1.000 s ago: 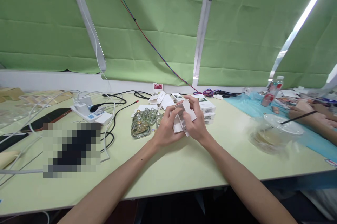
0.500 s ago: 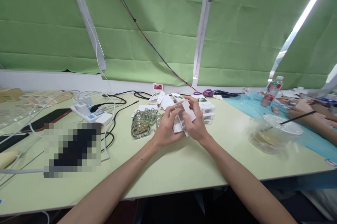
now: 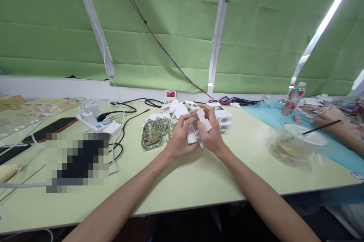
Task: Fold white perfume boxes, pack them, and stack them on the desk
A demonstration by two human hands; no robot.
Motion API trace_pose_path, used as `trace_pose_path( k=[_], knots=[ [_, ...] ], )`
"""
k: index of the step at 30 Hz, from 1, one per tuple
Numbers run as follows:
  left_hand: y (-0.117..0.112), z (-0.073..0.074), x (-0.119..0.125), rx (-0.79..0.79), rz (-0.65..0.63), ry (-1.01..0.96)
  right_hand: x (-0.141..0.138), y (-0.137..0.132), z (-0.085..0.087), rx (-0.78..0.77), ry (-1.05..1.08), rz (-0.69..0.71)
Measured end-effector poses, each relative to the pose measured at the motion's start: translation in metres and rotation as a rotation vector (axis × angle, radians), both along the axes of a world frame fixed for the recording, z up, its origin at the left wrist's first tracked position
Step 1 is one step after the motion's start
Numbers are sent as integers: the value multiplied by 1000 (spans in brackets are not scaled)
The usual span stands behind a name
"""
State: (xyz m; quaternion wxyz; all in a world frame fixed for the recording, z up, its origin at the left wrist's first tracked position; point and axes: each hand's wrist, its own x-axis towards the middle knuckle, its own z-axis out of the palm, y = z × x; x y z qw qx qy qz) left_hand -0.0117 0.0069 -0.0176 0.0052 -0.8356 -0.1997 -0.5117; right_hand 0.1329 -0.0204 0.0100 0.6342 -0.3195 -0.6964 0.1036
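Observation:
Both my hands meet over the middle of the pale green table [image 3: 199, 181], holding a small white cardboard box [image 3: 199, 124] between them. My left hand [image 3: 179, 137] grips its left side with fingers curled over the top. My right hand [image 3: 210, 132] wraps the right side, fingers pressed on the box's flap. Just left of my hands stand several clear glass bottles [image 3: 152, 135]. Behind my hands lies a stack of white boxes with barcodes [image 3: 224, 118], and loose flat white cartons [image 3: 176, 107].
A white power strip [image 3: 96, 120] with tangled cables sits at the left, beside a dark phone [image 3: 48, 130]. At the right another person's hands [image 3: 335, 120] work over a blue sheet, near a clear plastic lidded bowl [image 3: 295, 145] and a water bottle [image 3: 295, 98].
My hands and the white box have stayed nearly still. The other person's hands at the right have shifted slightly.

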Motion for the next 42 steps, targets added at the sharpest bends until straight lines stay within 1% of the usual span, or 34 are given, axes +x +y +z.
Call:
trace_pose_path(
  k=[5,12,19,24,34,42],
  knots=[
    [0,0,0,0,4,0,0,1,-1,-9,10,18],
    [1,-1,0,-6,3,1,0,2,0,-16,14,18],
    [2,0,0,10,-1,-5,0,1,1,-7,9,12],
    [1,1,0,17,5,-12,0,1,0,-14,1,39],
    [1,1,0,18,8,-10,1,1,1,25,-36,-49],
    [1,1,0,5,13,-9,1,1,1,14,-23,-47]
  ],
)
